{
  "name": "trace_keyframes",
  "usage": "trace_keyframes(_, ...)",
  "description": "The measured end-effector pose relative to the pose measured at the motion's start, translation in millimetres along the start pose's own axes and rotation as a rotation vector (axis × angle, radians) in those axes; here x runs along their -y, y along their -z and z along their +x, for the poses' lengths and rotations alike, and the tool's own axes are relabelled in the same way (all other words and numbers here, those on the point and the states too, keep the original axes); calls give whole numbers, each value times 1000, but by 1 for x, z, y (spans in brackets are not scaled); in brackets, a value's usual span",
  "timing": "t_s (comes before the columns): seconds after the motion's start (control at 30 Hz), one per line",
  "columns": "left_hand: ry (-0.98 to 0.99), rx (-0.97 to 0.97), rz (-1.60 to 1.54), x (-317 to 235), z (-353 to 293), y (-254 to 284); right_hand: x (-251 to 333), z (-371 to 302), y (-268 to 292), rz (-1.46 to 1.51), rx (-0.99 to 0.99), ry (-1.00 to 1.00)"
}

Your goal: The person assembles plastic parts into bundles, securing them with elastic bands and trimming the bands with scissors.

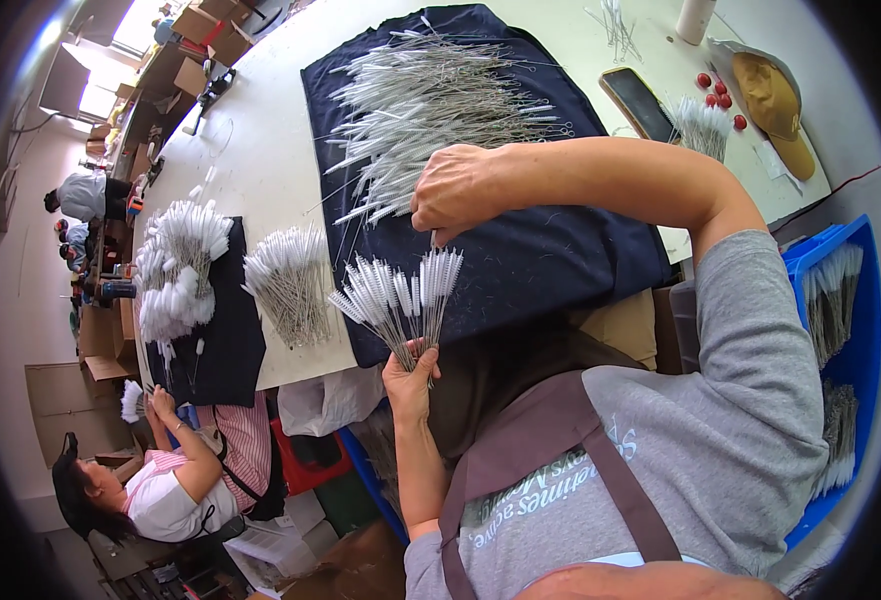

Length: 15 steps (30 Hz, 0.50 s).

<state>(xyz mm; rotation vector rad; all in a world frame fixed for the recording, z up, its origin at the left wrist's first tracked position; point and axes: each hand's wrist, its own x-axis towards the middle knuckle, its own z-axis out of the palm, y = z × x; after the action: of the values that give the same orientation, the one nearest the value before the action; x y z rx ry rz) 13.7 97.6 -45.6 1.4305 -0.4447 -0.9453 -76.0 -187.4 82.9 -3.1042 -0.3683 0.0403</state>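
Observation:
My left hand (412,388) is wrapped round the wire handles of a bundle of straw brushes (400,295), their white bristle heads fanned out upward. Just above that bundle, my right hand (457,190) is bent down with its fingers closed. Its fingertips are close to the bundle's top, and what they pinch, if anything, is too small to name. Beyond it, a large pile of the same brushes (430,110) lies on a dark blue cloth (580,240), bristles toward the left and looped wire ends toward the right.
Left of the cloth lies another brush heap (292,285) on the pale table (275,130). A co-worker (185,470) handles brushes beside a further pile (182,265). At right are a phone (637,103), red round objects (723,100), a mustard cap (768,100) and a blue bin (865,400) holding brushes.

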Motion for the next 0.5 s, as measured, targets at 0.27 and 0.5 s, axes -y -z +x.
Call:
trace_keyframes(0.27,-5,-9,21,-6,-1,-3,3,0,4,-19,96,16)
trace_keyframes(0.5,-28,-14,66,-4,-1,0,1,0,10,58,44,13)
